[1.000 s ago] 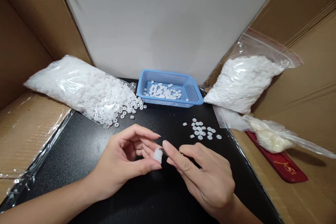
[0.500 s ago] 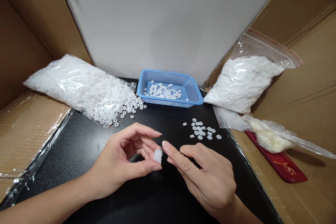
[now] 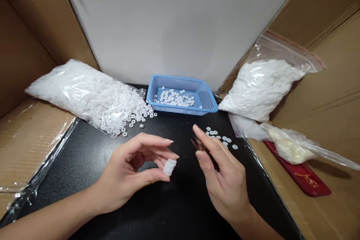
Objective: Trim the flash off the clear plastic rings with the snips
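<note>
Makeshift workstation: cardboard walls point(image 3: 332, 75), black tabletop point(image 3: 84, 153), bagged rings point(image 3: 92, 97)

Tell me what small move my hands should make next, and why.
I'd probably bring the pointed tool over to the white rings. Your left hand has the rings pinched between thumb and fingers, edges exposed, while your right hand holds the tool apart from them, its tip showing.

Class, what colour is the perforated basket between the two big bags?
The basket is blue; it shows best in the head view.
</note>
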The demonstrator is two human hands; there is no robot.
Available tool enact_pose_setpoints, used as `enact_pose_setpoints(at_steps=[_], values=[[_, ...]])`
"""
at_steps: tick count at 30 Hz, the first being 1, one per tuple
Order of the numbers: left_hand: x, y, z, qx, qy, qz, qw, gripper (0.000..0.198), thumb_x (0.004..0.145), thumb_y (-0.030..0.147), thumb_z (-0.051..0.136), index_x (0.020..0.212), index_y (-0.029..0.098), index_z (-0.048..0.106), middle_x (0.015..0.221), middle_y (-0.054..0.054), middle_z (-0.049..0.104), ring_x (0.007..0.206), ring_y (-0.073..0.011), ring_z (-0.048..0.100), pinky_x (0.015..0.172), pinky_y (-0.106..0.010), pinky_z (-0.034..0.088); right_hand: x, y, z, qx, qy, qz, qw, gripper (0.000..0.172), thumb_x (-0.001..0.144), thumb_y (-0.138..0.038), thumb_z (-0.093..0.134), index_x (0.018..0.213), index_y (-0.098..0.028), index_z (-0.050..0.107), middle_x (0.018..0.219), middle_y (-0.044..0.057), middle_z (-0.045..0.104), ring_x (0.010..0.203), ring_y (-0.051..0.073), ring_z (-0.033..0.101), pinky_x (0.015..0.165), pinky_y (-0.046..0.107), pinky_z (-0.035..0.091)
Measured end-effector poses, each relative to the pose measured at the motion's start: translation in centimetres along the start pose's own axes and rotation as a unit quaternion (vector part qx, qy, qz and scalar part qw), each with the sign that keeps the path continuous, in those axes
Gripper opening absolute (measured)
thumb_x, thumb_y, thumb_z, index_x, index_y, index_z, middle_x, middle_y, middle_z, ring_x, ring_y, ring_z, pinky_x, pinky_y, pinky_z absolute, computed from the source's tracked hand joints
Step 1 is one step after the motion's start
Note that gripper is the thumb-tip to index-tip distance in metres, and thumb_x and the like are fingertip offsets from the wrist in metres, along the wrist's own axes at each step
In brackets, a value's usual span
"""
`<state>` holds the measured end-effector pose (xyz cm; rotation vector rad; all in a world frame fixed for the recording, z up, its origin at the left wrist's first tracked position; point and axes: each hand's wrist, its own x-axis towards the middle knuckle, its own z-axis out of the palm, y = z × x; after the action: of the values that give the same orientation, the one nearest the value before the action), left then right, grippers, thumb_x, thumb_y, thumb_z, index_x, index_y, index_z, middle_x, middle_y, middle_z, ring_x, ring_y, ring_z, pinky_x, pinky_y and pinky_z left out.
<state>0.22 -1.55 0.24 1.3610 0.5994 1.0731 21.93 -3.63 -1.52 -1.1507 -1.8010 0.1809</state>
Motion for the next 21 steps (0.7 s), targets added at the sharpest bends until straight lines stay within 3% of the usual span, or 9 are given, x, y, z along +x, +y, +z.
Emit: enact_pose_setpoints(at_steps=[4,10,15,21], values=[[0.1,0.0,0.0,-0.021,0.014,-0.015,1.000,0.052,0.077,-0.002,0.081,0.118,0.030,0.073,0.103,-0.001,0.081,0.084,-0.0110,0.074,0.079,-0.019,0.062,-0.3,-0.2,-0.1,0.030,-0.010,-0.042,0.999,0.044,0.098,-0.012,0.059,0.140,-0.025,0.061,0.085,0.003,0.066,0.070,0.013,0.065,0.062,0.023,0.054],[0.3,0.1,0.2,-0.038,0.030,-0.022,0.999,0.048,0.076,-0.001,0.081,0.114,0.028,0.074,0.098,0.000,0.080,0.080,-0.0100,0.074,0.077,-0.018,0.062,-0.6,-0.7,-0.2,-0.014,-0.016,-0.130,0.991,0.038,0.095,-0.009,0.064,0.131,-0.021,0.068,0.073,0.001,0.066,0.061,0.011,0.064,0.054,0.022,0.050],[0.2,0.1,0.4,-0.060,0.032,-0.040,0.997,0.047,0.076,-0.001,0.081,0.114,0.027,0.074,0.098,-0.001,0.080,0.079,-0.0102,0.075,0.075,-0.018,0.062,-0.4,-0.9,0.0,-0.041,-0.009,-0.160,0.986,0.032,0.091,-0.005,0.067,0.120,-0.015,0.074,0.067,0.000,0.064,0.058,0.011,0.061,0.053,0.022,0.048],[0.1,0.1,0.7,-0.083,0.040,-0.052,0.994,0.045,0.075,-0.001,0.082,0.111,0.024,0.074,0.096,-0.002,0.081,0.077,-0.0114,0.076,0.073,-0.018,0.062,-0.2,-1.2,-0.2,-0.080,-0.016,-0.181,0.980,0.035,0.093,-0.007,0.066,0.126,-0.017,0.071,0.063,-0.001,0.063,0.055,0.011,0.059,0.053,0.023,0.046]])
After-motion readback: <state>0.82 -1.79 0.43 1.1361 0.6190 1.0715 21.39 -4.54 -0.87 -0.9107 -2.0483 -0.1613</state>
